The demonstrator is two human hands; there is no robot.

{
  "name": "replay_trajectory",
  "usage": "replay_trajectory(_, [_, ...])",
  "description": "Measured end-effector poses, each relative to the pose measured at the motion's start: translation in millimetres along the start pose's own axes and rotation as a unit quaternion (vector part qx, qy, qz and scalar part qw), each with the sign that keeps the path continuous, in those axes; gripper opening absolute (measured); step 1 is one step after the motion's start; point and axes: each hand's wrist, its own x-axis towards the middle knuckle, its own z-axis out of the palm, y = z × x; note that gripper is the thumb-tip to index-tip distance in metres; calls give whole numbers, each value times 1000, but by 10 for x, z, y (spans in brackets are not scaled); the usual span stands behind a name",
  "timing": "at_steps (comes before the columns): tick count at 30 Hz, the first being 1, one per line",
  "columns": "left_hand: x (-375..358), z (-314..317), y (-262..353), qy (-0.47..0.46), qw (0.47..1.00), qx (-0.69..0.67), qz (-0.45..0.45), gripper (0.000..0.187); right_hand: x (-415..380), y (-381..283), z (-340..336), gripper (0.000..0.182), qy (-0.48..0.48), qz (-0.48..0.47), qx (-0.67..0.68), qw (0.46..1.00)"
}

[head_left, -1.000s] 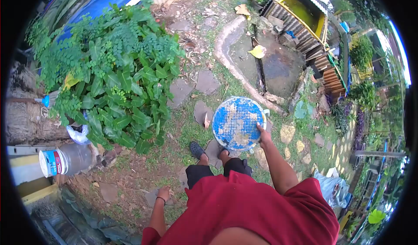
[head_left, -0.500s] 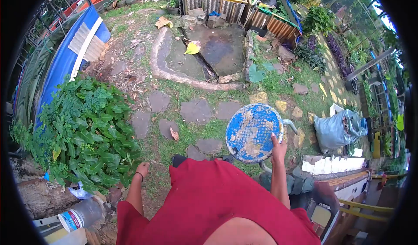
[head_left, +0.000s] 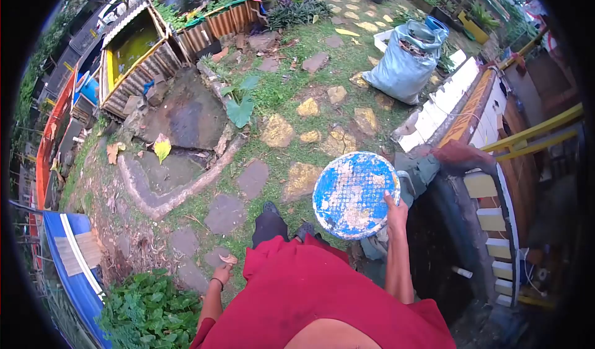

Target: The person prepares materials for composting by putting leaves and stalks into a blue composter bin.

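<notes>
My right hand [head_left: 395, 211] grips the rim of a round stool [head_left: 356, 194], its thumb lying on top of the seat. The seat is blue with worn, pale patches and a pale edge. Part of a grey metal leg [head_left: 406, 181] shows beyond the rim. On the other side, my left hand [head_left: 221, 273] hangs low with a dark band at the wrist. I see nothing in it, but its fingers are too hidden to read. Just past it, a curled dry leaf [head_left: 229, 259] lies on a stepping stone.
Stepping stones [head_left: 277, 130] run through the grass. To the right stand a filled sack [head_left: 406, 64] and a drop beside a broken white-topped wall [head_left: 437, 110]. A low concrete curb [head_left: 158, 207] lies ahead left, with a corrugated-sided pond [head_left: 131, 53] behind. Leafy plants [head_left: 149, 312] grow at lower left.
The view has turned to the right, so the sack and the wall sit nearer the middle. A dark trouser leg and shoes now show below. The stool stays in my right hand.
</notes>
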Motion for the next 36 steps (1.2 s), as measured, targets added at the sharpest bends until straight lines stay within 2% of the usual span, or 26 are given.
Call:
replay_trajectory(2, [215, 112, 316, -9, 998, -13, 57, 43, 140, -49, -169, 38, 37, -4, 33, 999])
replay_trajectory(4, [523, 182, 627, -54, 997, 22, 45, 43, 272, -76, -365, 38, 66, -4, 62, 996])
replay_trajectory(5, [901, 320, 631, -79, 995, 49, 41, 43, 413, 279, -586, 37, 79, -5, 74, 994])
replay_trajectory(6, [996, 298, 790, -87, 993, 68, 44, 43, 422, 219, -645, 37, 100, -3, 84, 991])
replay_trajectory(9, [1520, 235, 1641, -63, 991, 100, 59, 44, 591, -57, -672, 40, 147, -12, 130, 980])
replay_trajectory(11, [1845, 145, 2058, -30, 992, 105, 70, 43, 717, -293, -772, 43, 153, -2, 104, 983])
replay_trajectory(12, [2082, 374, 2071, -21, 989, 121, 77, 43, 939, 105, -1073, 44, 155, -3, 125, 980])
replay_trajectory(15, [2319, 330, 2962, -1, 990, 108, 89, 41, 1119, -252, -1141, 44, 191, -43, 163, 967])
replay_trajectory(18, [2654, 283, 3671, -28, 974, 219, 57, 39, 1264, -466, -1262, 45, 230, -45, 183, 955])
replay_trajectory(19, [3162, 593, 3649, -28, 888, 422, 179, 38, 1557, 92, -1646, 45, 230, -43, 208, 950])
replay_trajectory(20, [3351, 603, 3844, -47, 749, 597, 285, 36, 1576, 92, -1723, 45, 241, -48, 223, 943])
replay_trajectory(21, [3328, 681, 4111, -49, 741, 603, 291, 36, 1585, 56, -1780, 45, 252, -53, 238, 937])
replay_trajectory(23, [3107, 1049, 4772, -31, 894, 401, 198, 35, 1689, -12, -1839, 44, 272, -60, 260, 925])
replay_trajectory(24, [3080, 1210, 5062, -40, 906, 366, 207, 35, 1727, -68, -1886, 44, 280, -58, 271, 919])
replay_trajectory(25, [3117, 1368, 5322, -45, 902, 375, 209, 35, 1769, -127, -1948, 45, 289, -55, 281, 914])
replay_trajectory(26, [3313, 1748, 5432, -37, 906, 351, 235, 35, 2109, 274, -2221, 44, 277, -61, 303, 910])
replay_trajectory(27, [3404, 1840, 5671, -48, 910, 323, 255, 35, 2231, 201, -2257, 44, 281, -62, 304, 908])
replay_trajectory(28, [3483, 1968, 5871, -53, 765, 524, 372, 36, 2322, 192, -2453, 43, 288, -62, 306, 905])
replay_trajectory(29, [3590, 2137, 6066, -53, 763, 524, 376, 36, 2481, 99, -2544, 42, 295, -60, 306, 903])
replay_trajectory(31, [3673, 2437, 6451, -50, 920, 287, 262, 36, 2833, -186, -2609, 42, 294, -53, 311, 902])
replay_trajectory(32, [3641, 2582, 6599, -47, 926, 269, 262, 39, 3020, -317, -2619, 41, 301, -49, 307, 902])
replay_trajectory(33, [3589, 3023, 6624, -37, 937, 241, 250, 40, 3433, -60, -2854, 41, 299, -49, 316, 899])
replay_trajectory(34, [3442, 3209, 6715, -46, 950, 213, 225, 42, 3610, -213, -2875, 39, 320, -51, 301, 897])
replay_trajectory(35, [3413, 3285, 6613, -101, 898, 325, 280, 41, 3731, -243, -2976, 38, 331, -46, 286, 898])
replay_trajectory(36, [3434, 3446, 6774, -155, 827, 422, 339, 41, 3865, -443, -2998, 39, 344, -50, 278, 895])
